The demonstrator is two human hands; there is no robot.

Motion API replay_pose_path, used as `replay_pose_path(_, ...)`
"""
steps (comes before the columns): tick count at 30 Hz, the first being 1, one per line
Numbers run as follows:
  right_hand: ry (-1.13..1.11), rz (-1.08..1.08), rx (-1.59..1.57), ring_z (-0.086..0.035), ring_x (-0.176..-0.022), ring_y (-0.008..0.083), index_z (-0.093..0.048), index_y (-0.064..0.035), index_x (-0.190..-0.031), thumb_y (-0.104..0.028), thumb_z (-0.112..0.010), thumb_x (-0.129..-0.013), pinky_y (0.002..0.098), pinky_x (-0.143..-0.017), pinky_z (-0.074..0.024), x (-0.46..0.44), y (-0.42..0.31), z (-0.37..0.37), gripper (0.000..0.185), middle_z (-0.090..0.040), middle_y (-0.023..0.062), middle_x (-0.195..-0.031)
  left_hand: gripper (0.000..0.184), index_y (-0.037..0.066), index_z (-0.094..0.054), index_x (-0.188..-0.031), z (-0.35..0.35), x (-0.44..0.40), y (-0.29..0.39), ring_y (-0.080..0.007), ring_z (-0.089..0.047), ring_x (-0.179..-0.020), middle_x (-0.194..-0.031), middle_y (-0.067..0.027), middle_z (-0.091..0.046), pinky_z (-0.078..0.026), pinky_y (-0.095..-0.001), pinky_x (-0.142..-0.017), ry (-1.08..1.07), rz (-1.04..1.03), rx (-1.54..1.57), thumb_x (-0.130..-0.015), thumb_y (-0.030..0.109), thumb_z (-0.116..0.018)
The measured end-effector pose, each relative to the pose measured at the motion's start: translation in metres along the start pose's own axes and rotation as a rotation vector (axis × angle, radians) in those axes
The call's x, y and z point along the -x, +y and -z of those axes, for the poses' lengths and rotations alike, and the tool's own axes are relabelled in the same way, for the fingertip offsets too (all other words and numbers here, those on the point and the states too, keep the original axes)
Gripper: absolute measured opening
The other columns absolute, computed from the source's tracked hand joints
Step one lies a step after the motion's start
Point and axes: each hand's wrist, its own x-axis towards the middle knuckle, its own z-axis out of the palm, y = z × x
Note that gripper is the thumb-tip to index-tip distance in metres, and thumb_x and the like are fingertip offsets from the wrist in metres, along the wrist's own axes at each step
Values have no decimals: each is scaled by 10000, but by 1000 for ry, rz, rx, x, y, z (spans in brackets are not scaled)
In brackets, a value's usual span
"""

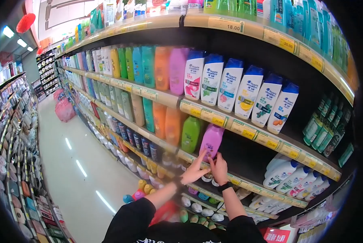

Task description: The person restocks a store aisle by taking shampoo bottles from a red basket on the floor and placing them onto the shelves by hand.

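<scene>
A pink-purple bottle (212, 138) stands at the front of the middle shelf, beside a green bottle (191, 133). My left hand (197, 169) touches the lower left of the pink bottle, its fingers pointing up and partly spread. At the bottle's lower right is my right hand (218, 168), with fingers bent against its base and a dark band on the wrist. Both hands meet around the bottle's bottom. White bottles with blue caps (231, 85) line the shelf above.
Shelf edges with yellow price tags (248, 132) run across the view. White bottles (282, 174) lie tilted at the lower right. A pale floor aisle (82, 150) extends on the left, with a pink bundle (65, 110) farther back and another stocked shelf (17, 162) opposite.
</scene>
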Motion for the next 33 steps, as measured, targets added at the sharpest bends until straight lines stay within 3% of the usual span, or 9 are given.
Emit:
replay_pose_path(11, 33, 19, 41, -607, -580, 338, -507, 21, -970, -152, -642, -822, 400, -527, -469, -1, 5, -6, 265, -602, 168, -627, 764, 10, -151, -1434, -10, 9, 1, -276, -244, -1353, -1449, -194, -262, -208, -339, -1089, -30, 71, 118, -821, 93, -599)
replay_pose_path(15, -12, -30, 72, -606, -609, 333, -492, 17, -988, -170, -660, -808, 395, -545, -473, -2, 7, -7, 309, -612, 175, -690, 712, 46, -199, -1434, -13, 14, -16, -241, -314, -1314, -1442, -150, -298, -292, -347, -1047, 9, 106, 183, -833, 96, -579)
replay_pose_path(17, 57, 16, 37, -593, -853, 346, -463, 16, -1076, -193, -689, -786, 397, -727, -477, -1, 2, -7, 423, -594, 224, -970, 623, 50, -273, -1410, -8, 20, -22, -213, -386, -1261, -1416, -112, -351, -340, -337, -1021, 48, 156, 229, -849, 59, -545)
replay_pose_path(18, 53, 20, 32, -593, -853, 346, -463, 16, -1076, -193, -689, -786, 397, -727, -477, 0, 0, -8, 423, -594, 224, -970, 623, 50, -273, -1410, -5, 25, -26, -213, -386, -1261, -1416, -112, -351, -340, -337, -1021, 53, 157, 225, -849, 59, -545)
replay_pose_path(20, 237, 175, 88, -423, -1140, 415, -400, 19, -1203, -252, -713, -757, 446, -955, -354, 7, -1, -10, 608, -422, 263, -1253, 569, 51, -321, -1366, 3, 35, -36, -246, -376, -1289, -1365, -159, -404, -359, -362, -1005, 152, 188, 254, -840, 21, -534)
replay_pose_path(21, 205, 91, 108, -320, -1225, 413, -362, 18, -1244, -225, -709, -760, 451, -1027, -267, 14, -10, -9, 644, -316, 251, -1352, 501, 43, -372, -1324, 9, 42, -27, -252, -420, -1245, -1304, -154, -461, -375, -352, -993, 208, 217, 303, -846, -4, -513)
replay_pose_path(25, 232, 208, 9, -291, -1258, 405, -352, 27, -1272, -153, -639, -798, 457, -1041, -238, 33, -28, -15, 583, -285, 250, -1390, 432, 28, -435, -1262, 36, 72, -28, -238, -481, -1142, -1199, -150, -517, -397, -343, -970, 358, 275, 377, -842, -7, -527)
replay_pose_path(29, 101, 298, -72, -286, -1276, 378, -351, 25, -1276, -119, -559, -840, 446, -1053, -234, 41, -36, -35, 505, -284, 219, -1395, 378, 16, -458, -1248, 71, 112, -38, -150, -518, -1066, -1172, -83, -541, -416, -299, -924, 525, 302, 331, -877, 69, -507)
replay_pose_path(33, -35, 264, -195, -321, -1253, 376, -378, 21, -1247, -134, -537, -863, 437, -1041, -257, 44, -52, -56, 444, -330, 216, -1363, 424, 68, -443, -1261, 106, 149, -15, -152, -517, -1027, -1097, -52, -549, -414, -279, -877, 722, 455, 417, -843, 98, -512)
